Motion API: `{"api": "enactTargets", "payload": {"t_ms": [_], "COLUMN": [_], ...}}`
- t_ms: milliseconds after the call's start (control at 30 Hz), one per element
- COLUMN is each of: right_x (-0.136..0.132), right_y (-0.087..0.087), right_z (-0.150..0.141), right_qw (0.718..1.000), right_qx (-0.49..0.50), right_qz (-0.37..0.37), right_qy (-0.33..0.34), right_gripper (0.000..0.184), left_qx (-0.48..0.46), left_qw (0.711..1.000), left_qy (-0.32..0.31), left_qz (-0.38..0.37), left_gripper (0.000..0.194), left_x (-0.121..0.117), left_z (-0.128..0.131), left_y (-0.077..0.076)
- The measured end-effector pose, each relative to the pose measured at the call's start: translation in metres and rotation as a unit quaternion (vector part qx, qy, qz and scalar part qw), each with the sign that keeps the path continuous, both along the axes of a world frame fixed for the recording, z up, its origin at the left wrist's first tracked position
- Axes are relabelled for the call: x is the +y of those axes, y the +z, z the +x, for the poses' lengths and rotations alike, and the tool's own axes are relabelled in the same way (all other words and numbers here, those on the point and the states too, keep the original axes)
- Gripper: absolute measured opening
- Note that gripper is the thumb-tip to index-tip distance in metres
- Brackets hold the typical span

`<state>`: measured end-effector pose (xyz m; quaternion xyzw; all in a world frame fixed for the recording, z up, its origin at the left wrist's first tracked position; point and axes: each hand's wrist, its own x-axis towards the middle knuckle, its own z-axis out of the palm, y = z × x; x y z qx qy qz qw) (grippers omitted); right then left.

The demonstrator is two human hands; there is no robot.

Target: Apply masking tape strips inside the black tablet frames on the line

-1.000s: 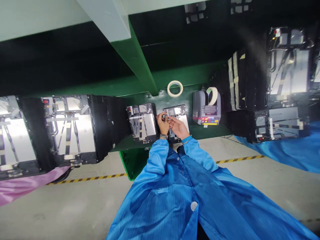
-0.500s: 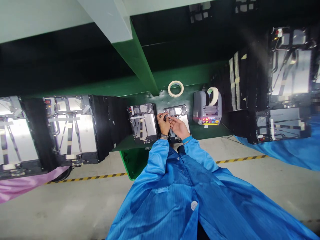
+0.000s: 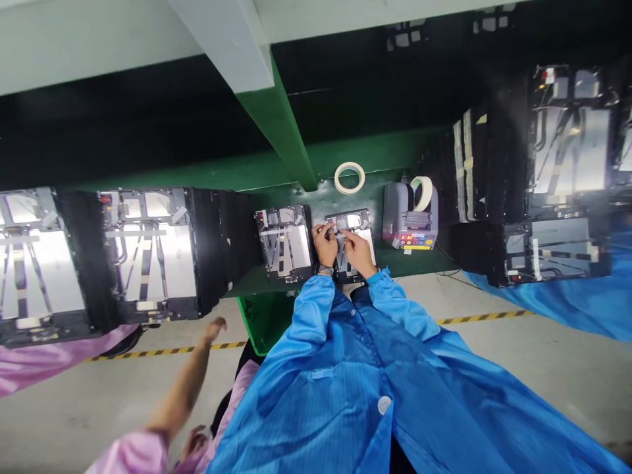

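An opened flat electronic unit (image 3: pixel 364 224), with a silvery plate and black frame, lies on the green bench under both my hands. My left hand (image 3: pixel 324 249) is over its left side, fingers bent and thumb close to them; whatever is between them is too small to make out. On the right, my right hand (image 3: pixel 359 253) reaches over the unit with its index finger stretched out, the tip touching or just above the upper part near my left fingers. Its other fingers look curled, nothing visible in them. A second similar unit (image 3: pixel 285 240) sits to the left.
Behind the unit lies a tape roll (image 3: pixel 349 178); right of it stands a grey tape dispenser (image 3: pixel 411 214) with a roll. Stacks of units (image 3: pixel 153 257) flank both sides. A green bin (image 3: pixel 261 326) is below the bench edge. A co-worker's arm (image 3: pixel 187 375) reaches in at lower left.
My right hand has drawn slightly away from my left, its index finger now pointing down at the unit. A co-worker's bare arm and pink sleeve have come into view at lower left.
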<state>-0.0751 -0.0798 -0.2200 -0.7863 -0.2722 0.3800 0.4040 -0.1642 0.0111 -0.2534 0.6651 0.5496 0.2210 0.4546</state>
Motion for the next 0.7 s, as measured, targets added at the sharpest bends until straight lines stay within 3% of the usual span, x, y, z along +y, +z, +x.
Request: {"api": "enactTargets", "payload": {"t_ms": [33, 133, 200, 300, 400, 500, 600, 700], "right_x": [0.003, 0.012, 0.015, 0.017, 0.016, 0.003, -0.029, -0.071], "right_y": [0.004, 0.014, 0.018, 0.020, 0.019, 0.017, 0.016, 0.015], "right_z": [0.004, 0.015, 0.020, 0.023, 0.025, 0.023, 0.011, -0.008], "right_qw": [0.993, 0.930, 0.899, 0.881, 0.899, 0.944, 0.971, 0.979], "right_qx": [-0.087, -0.236, -0.279, -0.300, -0.275, -0.232, -0.195, -0.190], "right_qz": [-0.021, -0.094, -0.110, -0.106, -0.101, -0.099, -0.085, -0.069], "right_qy": [0.080, 0.264, 0.319, 0.349, 0.325, 0.213, 0.109, 0.039], "right_gripper": [0.048, 0.050, 0.050, 0.049, 0.046, 0.047, 0.046, 0.046], "left_qx": [0.000, -0.001, 0.000, 0.001, 0.008, 0.031, 0.063, 0.089], "left_qw": [1.000, 1.000, 1.000, 1.000, 1.000, 0.999, 0.998, 0.996], "left_qy": [0.002, 0.003, 0.000, -0.003, 0.009, 0.024, 0.009, -0.024], "left_qz": [-0.001, -0.003, -0.002, -0.003, 0.002, 0.016, 0.016, -0.006], "left_gripper": [0.030, 0.031, 0.032, 0.026, 0.016, 0.012, 0.023, 0.031], "left_x": [0.000, -0.001, 0.000, 0.003, 0.003, 0.003, 0.010, 0.020], "left_z": [0.000, 0.000, 0.000, 0.000, 0.004, 0.008, 0.011, 0.011], "left_y": [0.000, -0.002, -0.003, -0.005, -0.005, -0.002, 0.003, 0.008]}}
